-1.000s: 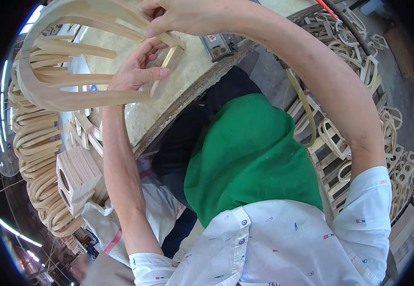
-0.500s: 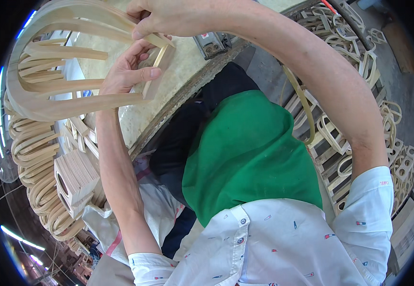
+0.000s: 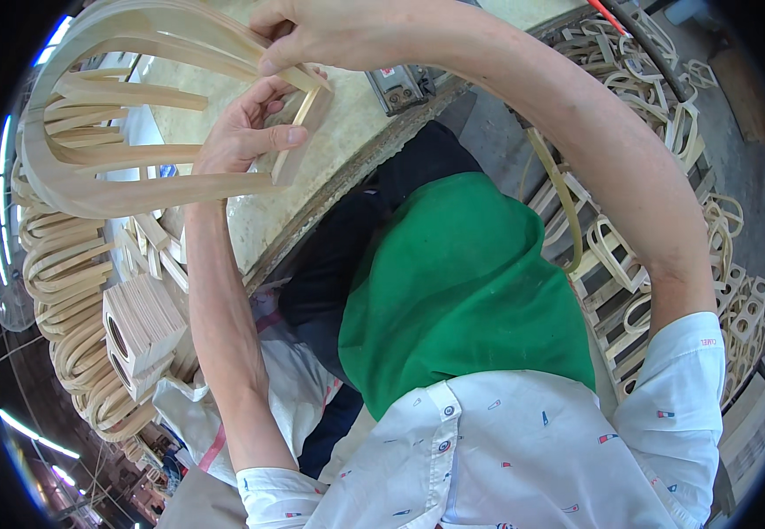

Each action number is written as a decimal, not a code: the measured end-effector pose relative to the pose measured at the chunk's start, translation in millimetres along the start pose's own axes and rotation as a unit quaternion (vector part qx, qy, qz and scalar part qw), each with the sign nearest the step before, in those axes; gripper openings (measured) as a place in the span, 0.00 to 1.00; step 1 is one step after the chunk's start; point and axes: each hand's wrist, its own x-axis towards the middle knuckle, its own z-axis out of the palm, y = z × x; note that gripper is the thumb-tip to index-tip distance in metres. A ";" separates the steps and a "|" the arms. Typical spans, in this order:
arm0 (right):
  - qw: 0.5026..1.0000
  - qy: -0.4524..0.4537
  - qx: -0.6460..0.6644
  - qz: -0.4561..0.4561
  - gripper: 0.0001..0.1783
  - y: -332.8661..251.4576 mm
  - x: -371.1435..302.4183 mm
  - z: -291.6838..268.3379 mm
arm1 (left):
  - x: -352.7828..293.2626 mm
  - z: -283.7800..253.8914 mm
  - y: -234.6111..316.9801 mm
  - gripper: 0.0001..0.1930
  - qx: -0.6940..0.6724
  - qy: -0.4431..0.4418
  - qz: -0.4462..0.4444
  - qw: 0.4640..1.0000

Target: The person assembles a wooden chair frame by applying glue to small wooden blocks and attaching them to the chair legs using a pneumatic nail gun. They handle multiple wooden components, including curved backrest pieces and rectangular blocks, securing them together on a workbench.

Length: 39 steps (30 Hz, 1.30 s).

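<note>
Fingers (image 3: 281,62) of the right hand (image 3: 330,31) pinched the bentwood frame (image 3: 118,189); left hand (image 3: 246,137) gripped a slat (image 3: 299,132) below, the frame's long axis stretching leftward over the tabletop (image 3: 347,132).

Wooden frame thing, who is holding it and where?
Both hands hold the bent wooden frame at its open end: the right hand pinches the top strip, and the left hand grips the slats below.
</note>
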 end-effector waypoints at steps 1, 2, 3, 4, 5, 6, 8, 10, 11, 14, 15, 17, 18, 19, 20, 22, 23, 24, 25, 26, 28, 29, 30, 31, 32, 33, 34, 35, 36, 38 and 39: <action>0.999 0.032 0.020 -0.002 0.14 1.9 -0.9 -4.2 | -0.1 0.4 0.4 0.31 -0.006 -0.002 0.000 1.000; 0.997 0.063 0.041 -0.004 0.16 4.5 -5.5 -12.5 | 0.5 1.6 0.9 0.32 -0.011 -0.005 0.000 1.000; 0.994 0.090 0.051 0.033 0.18 2.7 -12.6 -23.2 | -0.8 1.8 -0.6 0.32 -0.019 -0.004 -0.001 1.000; 0.989 0.119 0.060 0.071 0.19 -0.9 -20.0 -36.3 | -1.1 0.6 -0.6 0.33 -0.011 -0.008 -0.005 1.000; 0.978 0.141 0.061 0.144 0.22 -6.1 -28.3 -52.3 | -2.9 -2.0 -3.6 0.34 -0.004 -0.004 -0.011 1.000; 0.972 0.103 -0.018 0.208 0.22 -7.0 -37.1 -71.5 | -4.1 -3.7 -4.8 0.35 0.003 -0.002 -0.014 1.000; 0.930 0.069 -0.138 0.333 0.23 -6.9 -55.4 -98.3 | 4.4 0.8 1.9 0.35 -0.018 -0.026 0.006 0.999; 0.885 0.047 -0.176 0.428 0.24 33.2 -63.0 -77.4 | 1.5 0.3 -1.1 0.35 -0.026 -0.023 0.008 0.999; 0.918 0.095 -0.156 0.352 0.24 43.4 -65.2 -66.1 | 1.5 -0.5 -1.5 0.35 -0.023 -0.029 0.011 0.999; 0.896 0.056 -0.216 0.384 0.22 15.6 -49.1 -53.8 | 0.2 -0.4 -3.0 0.35 -0.024 -0.024 0.017 0.999; 0.908 0.065 -0.117 0.397 0.20 15.7 -50.2 -53.5 | -0.8 -0.5 -2.0 0.34 -0.024 -0.021 0.019 0.999; 0.907 0.080 0.078 0.406 0.15 32.7 -59.5 -51.4 | 3.0 -2.4 -7.7 0.35 -0.025 -0.033 0.027 0.999; 0.896 0.083 0.172 0.400 0.12 43.8 -61.5 -53.2 | 5.8 -4.2 -7.7 0.35 -0.026 -0.034 0.035 0.998; 0.879 0.077 0.262 0.390 0.10 47.9 -58.7 -55.2 | 5.6 -4.3 -6.4 0.35 -0.021 -0.035 0.032 0.999; 0.875 0.107 0.282 0.379 0.10 47.6 -64.3 -54.7 | 5.8 -4.1 -3.6 0.35 -0.016 -0.036 0.029 0.999; 0.873 0.142 0.305 0.353 0.10 23.5 -74.1 -51.7 | 1.9 -4.3 -6.5 0.35 -0.021 -0.035 0.030 0.999; 0.875 0.161 0.303 0.342 0.10 8.0 -80.4 -53.5 | 4.0 -4.2 -5.1 0.36 -0.020 -0.038 0.037 0.998; 0.872 0.181 0.301 0.342 0.11 -11.4 -84.2 -54.8 | 3.1 -3.8 -4.0 0.36 -0.019 -0.039 0.037 0.998; 0.867 0.202 0.301 0.343 0.12 -31.9 -86.9 -57.1 | 0.0 -2.1 -4.8 0.36 -0.020 -0.041 0.036 0.998; 0.845 0.207 0.336 0.361 0.14 -45.2 -91.1 -62.4 | 1.3 0.5 -5.4 0.36 -0.032 -0.045 0.047 0.997; 0.842 0.164 0.357 0.369 0.14 -53.4 -94.3 -72.3 | -0.6 2.0 -1.4 0.36 -0.044 -0.052 0.064 0.996; 0.847 0.130 0.342 0.384 0.14 -56.0 -94.2 -76.0 | -3.4 3.6 0.4 0.35 -0.036 -0.043 0.060 0.997; 0.868 0.111 0.294 0.385 0.13 -61.6 -93.0 -76.3 | -6.1 3.4 3.7 0.35 -0.025 -0.034 0.054 0.998; 0.886 0.091 0.244 0.383 0.12 -70.4 -93.1 -76.3 | -7.6 2.9 5.4 0.35 -0.014 -0.024 0.048 0.998; 0.901 0.071 0.194 0.381 0.12 -77.4 -94.1 -75.3 | -5.8 0.9 5.7 0.34 -0.017 -0.030 0.047 0.998; 0.928 0.056 0.134 0.344 0.12 -84.8 -99.3 -69.4 | -3.6 0.4 4.4 0.34 -0.020 -0.041 0.041 0.998; 0.949 0.041 0.075 0.304 0.14 -91.7 -104.1 -61.5 | -1.9 0.4 2.4 0.34 -0.024 -0.053 0.035 0.998; 0.964 0.025 0.015 0.263 0.16 -94.5 -107.5 -56.8 | -2.3 -0.1 -2.6 0.35 -0.029 -0.051 0.035 0.998; 0.977 -0.042 -0.008 0.210 0.23 -93.0 -110.6 -57.2 | -1.6 -2.4 -6.2 0.37 -0.031 -0.050 0.038 0.998; 0.980 -0.090 -0.168 0.056 0.33 -87.4 -115.7 -39.1 | 2.1 -2.6 -3.4 0.39 -0.028 -0.053 0.040 0.997; 0.964 -0.123 -0.233 0.038 0.35 -84.8 -118.2 -30.9 | 0.9 -2.7 -3.4 0.39 -0.026 -0.053 0.035 0.998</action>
